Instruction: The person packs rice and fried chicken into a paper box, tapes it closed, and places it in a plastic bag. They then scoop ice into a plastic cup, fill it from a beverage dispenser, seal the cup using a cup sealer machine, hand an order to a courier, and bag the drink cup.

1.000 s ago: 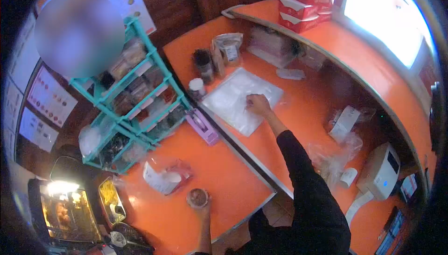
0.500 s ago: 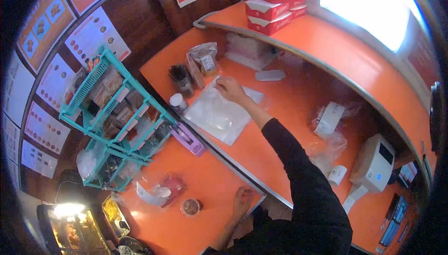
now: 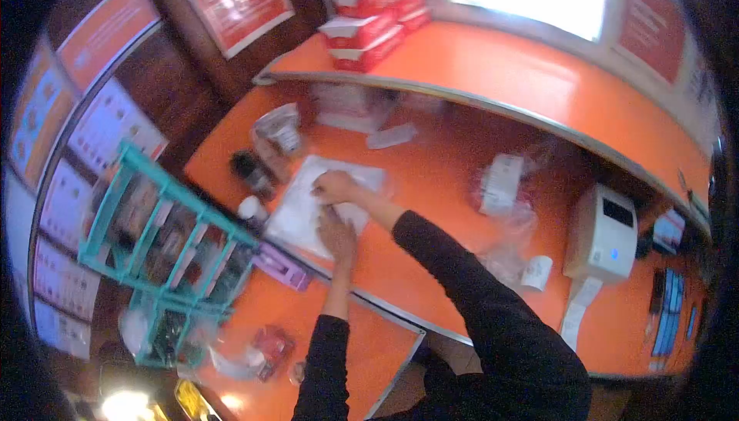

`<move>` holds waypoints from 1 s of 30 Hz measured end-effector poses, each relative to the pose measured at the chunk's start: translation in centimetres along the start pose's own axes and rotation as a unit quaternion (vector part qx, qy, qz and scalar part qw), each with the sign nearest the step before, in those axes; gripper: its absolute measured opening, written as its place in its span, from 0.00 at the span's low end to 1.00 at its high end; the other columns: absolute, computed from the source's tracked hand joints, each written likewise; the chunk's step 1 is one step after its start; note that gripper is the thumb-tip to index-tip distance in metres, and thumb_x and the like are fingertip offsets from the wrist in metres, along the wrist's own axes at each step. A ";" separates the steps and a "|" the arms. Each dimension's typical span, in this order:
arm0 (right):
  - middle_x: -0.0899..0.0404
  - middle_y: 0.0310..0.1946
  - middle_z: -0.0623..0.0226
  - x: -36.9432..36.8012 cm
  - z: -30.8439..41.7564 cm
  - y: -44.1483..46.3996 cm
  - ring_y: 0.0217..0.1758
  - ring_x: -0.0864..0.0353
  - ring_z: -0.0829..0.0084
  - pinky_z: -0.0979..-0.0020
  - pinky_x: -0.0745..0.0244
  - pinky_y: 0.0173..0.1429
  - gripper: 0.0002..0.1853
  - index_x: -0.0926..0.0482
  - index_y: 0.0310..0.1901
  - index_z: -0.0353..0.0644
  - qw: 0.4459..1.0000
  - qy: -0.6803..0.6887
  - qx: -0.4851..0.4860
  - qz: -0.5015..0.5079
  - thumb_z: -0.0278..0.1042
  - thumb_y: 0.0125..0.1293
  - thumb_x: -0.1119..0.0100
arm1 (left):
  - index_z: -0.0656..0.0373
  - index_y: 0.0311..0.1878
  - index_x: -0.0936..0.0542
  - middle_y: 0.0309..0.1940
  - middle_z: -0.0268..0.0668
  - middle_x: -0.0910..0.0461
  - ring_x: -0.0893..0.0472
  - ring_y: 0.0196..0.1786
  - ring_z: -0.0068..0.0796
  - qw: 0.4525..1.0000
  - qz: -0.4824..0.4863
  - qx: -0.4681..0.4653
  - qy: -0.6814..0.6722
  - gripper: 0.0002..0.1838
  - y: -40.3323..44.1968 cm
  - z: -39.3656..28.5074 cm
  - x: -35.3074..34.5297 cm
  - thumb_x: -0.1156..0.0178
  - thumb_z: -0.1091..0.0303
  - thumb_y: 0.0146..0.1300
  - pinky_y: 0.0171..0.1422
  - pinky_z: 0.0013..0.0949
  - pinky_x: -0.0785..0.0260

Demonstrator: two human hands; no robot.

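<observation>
A stack of clear plastic bags (image 3: pixel 296 217) lies flat on the orange counter. My right hand (image 3: pixel 336 188) is over its upper part, fingers curled and pinching the top bag. Just below it, my left hand (image 3: pixel 336 236) rests on the same stack with its fingers stretched out, nearly touching the right hand. Motion blur softens both sets of fingertips. A small white-lidded container (image 3: pixel 251 209) stands at the stack's left edge, beside a dark container (image 3: pixel 254 173). Behind these sits a plastic packet with a label (image 3: pixel 279 132).
At left stands a teal rack (image 3: pixel 173 225) of packets, near a purple box (image 3: pixel 281 267). A white label printer (image 3: pixel 604 232) and a paper roll (image 3: pixel 536 273) are at right. Red-and-white boxes (image 3: pixel 362 36) sit on the raised shelf. A red packet (image 3: pixel 271 350) lies on the lower counter.
My left hand has moved up from the lower counter's edge onto the bags. My right hand has drawn in from the stack's top edge toward its middle. The camera view has shifted.
</observation>
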State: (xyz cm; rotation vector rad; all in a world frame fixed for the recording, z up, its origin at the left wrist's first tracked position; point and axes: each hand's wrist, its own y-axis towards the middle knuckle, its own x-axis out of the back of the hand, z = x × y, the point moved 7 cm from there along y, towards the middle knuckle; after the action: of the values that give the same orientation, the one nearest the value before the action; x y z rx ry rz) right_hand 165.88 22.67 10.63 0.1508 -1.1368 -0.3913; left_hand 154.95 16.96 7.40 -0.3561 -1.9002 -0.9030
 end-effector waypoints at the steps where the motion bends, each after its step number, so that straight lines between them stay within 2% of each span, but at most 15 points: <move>1: 0.18 0.37 0.55 0.6 0.6 -0.7 0.41 0.18 0.53 0.52 0.24 0.46 0.17 0.16 0.36 0.48 0.999 0.027 0.007 0.018 0.52 0.56 0.44 | 0.66 0.60 0.33 0.56 0.52 0.29 0.27 0.50 0.52 1.000 0.022 0.018 0.009 0.27 0.8 0.4 0.1 0.43 0.67 0.58 0.50 0.47 0.34; 3: 0.18 0.35 0.53 0.2 0.7 -0.8 0.42 0.18 0.54 0.52 0.24 0.47 0.15 0.17 0.36 0.47 0.999 0.029 -0.025 0.035 0.48 0.57 0.45 | 0.67 0.55 0.28 0.56 0.51 0.28 0.27 0.51 0.52 0.985 -0.051 -0.132 0.102 0.19 0.5 0.5 -2.0 0.52 0.73 0.59 0.51 0.48 0.34; 5: 0.22 0.30 0.48 4.2 1.1 -0.8 0.38 0.21 0.50 0.52 0.27 0.43 0.15 0.21 0.32 0.39 0.981 0.130 -0.017 -0.145 0.44 0.61 0.47 | 0.69 0.56 0.29 0.60 0.53 0.32 0.32 0.59 0.52 0.951 0.002 -0.268 0.156 0.20 -1.4 2.1 -6.9 0.51 0.72 0.60 0.61 0.46 0.38; 8: 0.29 0.24 0.46 13.0 2.5 -0.8 0.30 0.26 0.49 0.53 0.35 0.36 0.16 0.29 0.28 0.31 0.875 0.258 0.018 -0.408 0.38 0.66 0.50 | 0.68 0.56 0.27 0.63 0.49 0.33 0.35 0.66 0.49 0.939 0.039 -0.270 0.211 0.23 -1.7 3.8 -10.4 0.52 0.61 0.65 0.69 0.49 0.44; 10: 0.28 0.23 0.47 19.9 5.4 -4.3 0.31 0.27 0.45 0.53 0.32 0.36 0.15 0.27 0.26 0.33 0.825 0.313 -0.013 -0.471 0.36 0.65 0.50 | 0.70 0.57 0.29 0.62 0.51 0.32 0.34 0.65 0.49 0.955 0.038 -0.246 0.163 0.25 -2.1 3.0 -8.0 0.50 0.60 0.64 0.68 0.46 0.43; 12: 0.31 0.23 0.48 23.4 8.2 -7.9 0.31 0.28 0.47 0.54 0.33 0.35 0.14 0.27 0.27 0.34 0.828 0.328 -0.056 -0.451 0.36 0.65 0.50 | 0.72 0.59 0.31 0.60 0.53 0.32 0.33 0.63 0.48 0.982 0.026 -0.185 0.037 0.27 -1.6 2.0 -4.2 0.48 0.59 0.64 0.67 0.43 0.41; 14: 0.32 0.32 0.52 24.6 14.8 -15.6 0.39 0.28 0.55 0.57 0.35 0.38 0.12 0.29 0.31 0.33 0.851 0.212 -0.006 -0.481 0.35 0.66 0.49 | 0.72 0.59 0.31 0.60 0.52 0.31 0.33 0.63 0.47 0.977 0.057 -0.102 -0.180 0.27 -2.8 2.0 -0.1 0.47 0.59 0.64 0.67 0.42 0.41; 16: 0.34 0.42 0.50 21.1 18.9 -20.8 0.47 0.31 0.51 0.55 0.33 0.48 0.10 0.28 0.37 0.35 0.861 0.203 -0.061 -0.463 0.35 0.66 0.48 | 0.72 0.59 0.31 0.59 0.52 0.31 0.32 0.63 0.46 0.924 0.089 -0.022 -0.370 0.27 -6.9 2.4 4.4 0.47 0.59 0.64 0.66 0.41 0.40; 17: 0.34 0.48 0.46 17.5 20.5 -22.7 0.53 0.32 0.47 0.54 0.35 0.59 0.12 0.28 0.42 0.34 0.907 0.212 -0.121 -0.344 0.36 0.64 0.49 | 0.72 0.59 0.31 0.59 0.52 0.31 0.32 0.62 0.45 0.891 0.103 0.015 -0.441 0.27 -10.7 2.7 7.0 0.47 0.59 0.64 0.66 0.41 0.40; 19: 0.36 0.57 0.46 7.4 24.5 -26.4 0.61 0.35 0.46 0.50 0.39 0.64 0.18 0.27 0.47 0.35 0.854 0.341 -0.179 -0.350 0.40 0.62 0.48 | 0.71 0.59 0.31 0.59 0.51 0.31 0.32 0.62 0.44 0.840 0.124 0.066 -0.525 0.27 -19.3 3.0 11.9 0.47 0.58 0.64 0.66 0.40 0.40; 20: 0.36 0.60 0.47 5.4 27.4 -29.1 0.62 0.36 0.46 0.46 0.39 0.62 0.22 0.26 0.51 0.37 0.973 0.015 -0.180 -0.143 0.42 0.60 0.47 | 0.71 0.59 0.31 0.59 0.51 0.30 0.31 0.62 0.44 0.828 0.132 0.079 -0.540 0.27 -22.6 3.2 13.8 0.47 0.58 0.64 0.66 0.39 0.39; 23: 0.41 0.66 0.47 1.1 32.6 -33.8 0.67 0.41 0.46 0.45 0.42 0.65 0.23 0.26 0.54 0.38 0.986 -0.035 -0.117 -0.115 0.45 0.63 0.51 | 0.71 0.59 0.31 0.58 0.50 0.30 0.31 0.61 0.42 0.810 0.143 0.105 -0.559 0.27 -27.8 3.7 17.4 0.47 0.58 0.64 0.65 0.38 0.39; 24: 0.41 0.66 0.47 2.3 32.6 -34.6 0.67 0.41 0.46 0.45 0.42 0.65 0.23 0.26 0.54 0.38 0.986 -0.039 -0.112 -0.114 0.45 0.63 0.51 | 0.71 0.59 0.31 0.58 0.50 0.30 0.30 0.61 0.42 0.804 0.143 0.112 -0.566 0.27 -27.9 4.0 17.9 0.47 0.58 0.64 0.65 0.38 0.38; 28: 0.29 0.47 0.63 9.9 27.5 -35.1 0.49 0.30 0.61 0.57 0.34 0.48 0.14 0.29 0.45 0.38 0.924 0.320 -0.206 0.029 0.39 0.64 0.51 | 0.71 0.59 0.31 0.58 0.49 0.29 0.30 0.60 0.40 0.765 0.173 0.132 -0.607 0.27 -28.7 5.2 19.2 0.47 0.58 0.64 0.64 0.36 0.38; 30: 0.29 0.48 0.67 11.7 25.5 -37.3 0.50 0.31 0.64 0.59 0.34 0.52 0.18 0.30 0.49 0.39 0.964 0.126 -0.113 -0.205 0.45 0.68 0.51 | 0.71 0.59 0.31 0.57 0.49 0.29 0.29 0.59 0.39 0.707 0.203 0.158 -0.659 0.27 -31.0 5.5 20.0 0.47 0.58 0.64 0.64 0.35 0.37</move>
State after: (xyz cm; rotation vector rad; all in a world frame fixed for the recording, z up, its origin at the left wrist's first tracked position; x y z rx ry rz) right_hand 138.57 -14.10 19.61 0.2297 -0.7980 -0.8436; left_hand 123.40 -2.90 9.69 -1.4167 -2.9640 0.1843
